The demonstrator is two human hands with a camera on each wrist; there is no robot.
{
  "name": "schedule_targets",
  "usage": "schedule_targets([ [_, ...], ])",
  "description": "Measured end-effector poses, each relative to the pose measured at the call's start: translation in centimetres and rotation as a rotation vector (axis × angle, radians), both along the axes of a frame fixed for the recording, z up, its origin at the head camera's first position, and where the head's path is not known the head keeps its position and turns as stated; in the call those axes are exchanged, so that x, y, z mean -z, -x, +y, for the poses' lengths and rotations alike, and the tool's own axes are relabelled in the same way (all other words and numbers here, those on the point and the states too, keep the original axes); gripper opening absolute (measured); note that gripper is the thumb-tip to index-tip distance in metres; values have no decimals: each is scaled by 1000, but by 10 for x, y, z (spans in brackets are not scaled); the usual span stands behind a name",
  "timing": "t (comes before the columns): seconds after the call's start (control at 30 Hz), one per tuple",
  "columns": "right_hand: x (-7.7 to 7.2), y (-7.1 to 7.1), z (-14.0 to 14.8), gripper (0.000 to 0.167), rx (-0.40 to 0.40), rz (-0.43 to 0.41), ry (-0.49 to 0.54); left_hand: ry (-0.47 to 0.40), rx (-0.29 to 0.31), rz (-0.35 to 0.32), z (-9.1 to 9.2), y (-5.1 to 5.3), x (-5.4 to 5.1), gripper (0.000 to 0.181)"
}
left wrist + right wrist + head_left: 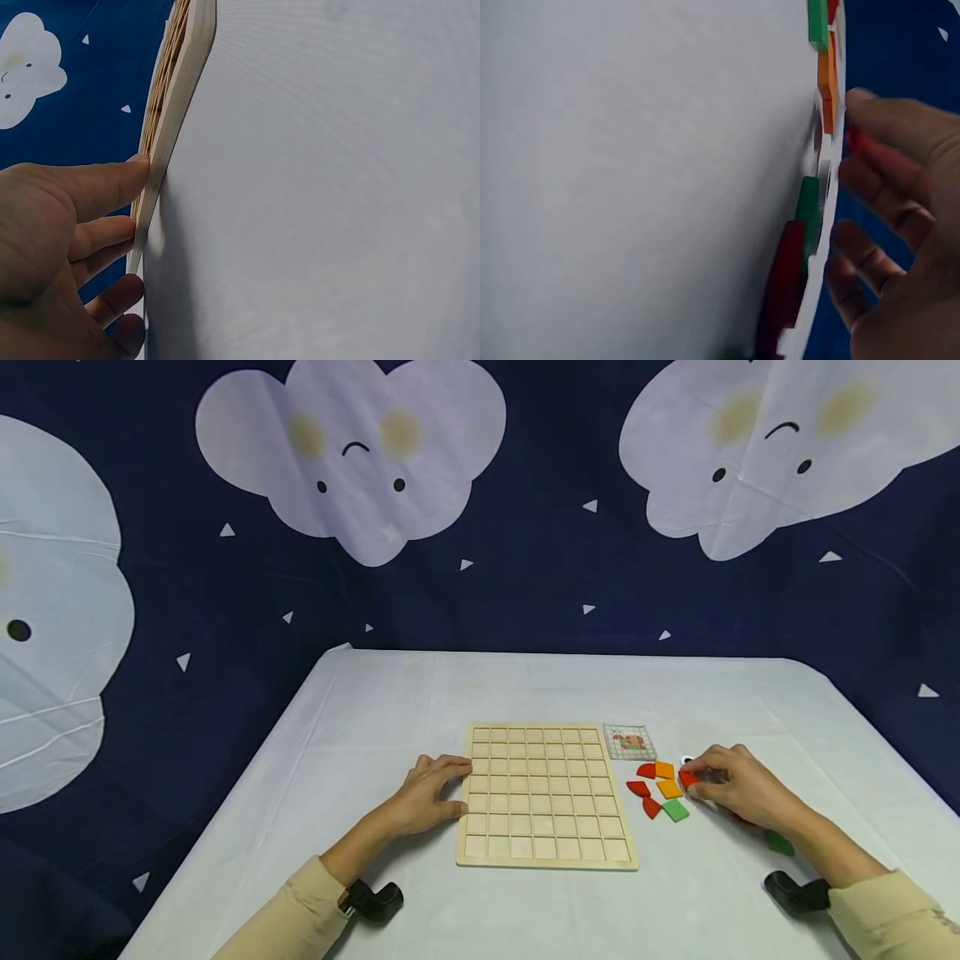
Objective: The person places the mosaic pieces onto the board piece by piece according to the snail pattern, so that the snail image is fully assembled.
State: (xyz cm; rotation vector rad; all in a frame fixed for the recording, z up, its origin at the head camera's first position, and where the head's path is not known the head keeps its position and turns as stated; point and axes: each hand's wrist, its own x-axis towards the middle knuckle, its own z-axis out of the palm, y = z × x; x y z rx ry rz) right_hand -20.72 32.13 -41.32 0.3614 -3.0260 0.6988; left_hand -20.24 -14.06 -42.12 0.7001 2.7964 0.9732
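A wooden grid board (pixel 543 802) lies flat on the white table. My left hand (pixel 423 793) touches its left edge with thumb and fingertips set apart; the left wrist view shows the thumb against the rim. Right of the board, my right hand (pixel 742 789) pinches a small red piece (pixel 687 779) between thumb and fingers. The piece's full shape is hidden by the fingers. Just left of that hand lie red quarter-round pieces (pixel 638 788), orange squares (pixel 669 789) and a green square (pixel 676 810).
A picture card (pixel 628 743) with a gridded design lies by the board's upper right corner. A green piece (pixel 780 842) shows beside the right forearm. In the right wrist view, a dark red piece (pixel 781 281) and a green piece (pixel 808 210) lie below the hand.
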Motion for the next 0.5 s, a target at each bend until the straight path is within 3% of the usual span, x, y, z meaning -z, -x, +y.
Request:
schedule_targets([
  [0.27, -13, 4, -35, 29, -46, 11, 97, -20, -24, -26, 0, -1, 1, 56],
  [0.5, -15, 15, -73, 27, -68, 25, 134, -25, -27, -27, 0, -1, 2, 55],
])
